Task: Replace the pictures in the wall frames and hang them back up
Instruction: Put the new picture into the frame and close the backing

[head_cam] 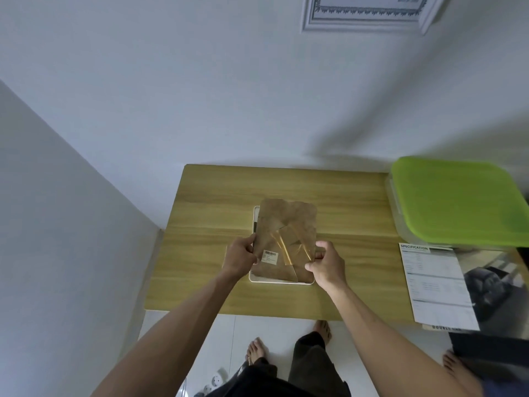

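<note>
Hands are gripping a brown backing board (286, 224) over a white frame (282, 279) lying mid-table (200, 213): left hand (239, 260) is pinching its left edge, right hand (325, 263) is curling closed around its right edge.

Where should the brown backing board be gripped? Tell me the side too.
Grip the backing board by its two long side edges near the close end, where the left hand and right hand pinch it. It is thin, flat and lifted off the white frame.
</note>
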### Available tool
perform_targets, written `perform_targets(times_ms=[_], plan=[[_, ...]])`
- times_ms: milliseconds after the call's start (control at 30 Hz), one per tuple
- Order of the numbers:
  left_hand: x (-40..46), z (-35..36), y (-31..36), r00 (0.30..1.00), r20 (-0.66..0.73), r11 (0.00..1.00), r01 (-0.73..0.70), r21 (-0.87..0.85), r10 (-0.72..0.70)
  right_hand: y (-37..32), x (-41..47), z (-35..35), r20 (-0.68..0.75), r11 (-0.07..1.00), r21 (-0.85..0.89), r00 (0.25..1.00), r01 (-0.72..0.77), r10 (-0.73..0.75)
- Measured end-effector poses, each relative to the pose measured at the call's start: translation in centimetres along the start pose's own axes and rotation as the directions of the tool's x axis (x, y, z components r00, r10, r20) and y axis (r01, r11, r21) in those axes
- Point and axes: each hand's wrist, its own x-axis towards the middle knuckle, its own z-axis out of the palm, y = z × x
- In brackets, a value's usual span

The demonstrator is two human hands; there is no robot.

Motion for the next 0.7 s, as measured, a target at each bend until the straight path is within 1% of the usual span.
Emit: perform_targets(times_ms=[133,233,433,567,700], plan=[[0.1,-0.1,-0.3,1.000,-0.011,0.999,-0.010,0.043,0.010,-0.2,-0.4,0.4,-0.034,0.999,-0.045,0.999,0.024,-0.026],[0.1,-0.2,-0.9,1.000,0.005,0.998,-0.013,0.063,0.012,-0.1,-0.6,0.8,-0.050,0.996,-0.069,0.997,0.055,-0.059],[-0.1,-0.3,-1.8,1.000,0.007,0.998,-0.017,0.055,0.017,0.2,-0.8,1.3,-0.062,0.973,-0.185,0.986,0.140,-0.154],[0.4,-0.2,-1.9,1.000,0.001,1.000,0.006,0.009,-0.006,0.3,-0.8,1.4,-0.037,0.958,-0.241,0.985,0.157,-0.170],[1.2,0.1,-2.2,1.000,-0.023,0.999,0.004,0.054,-0.002,0.2,-0.6,1.8,0.009,0.924,-0.336,0.982,0.182,-0.190]])
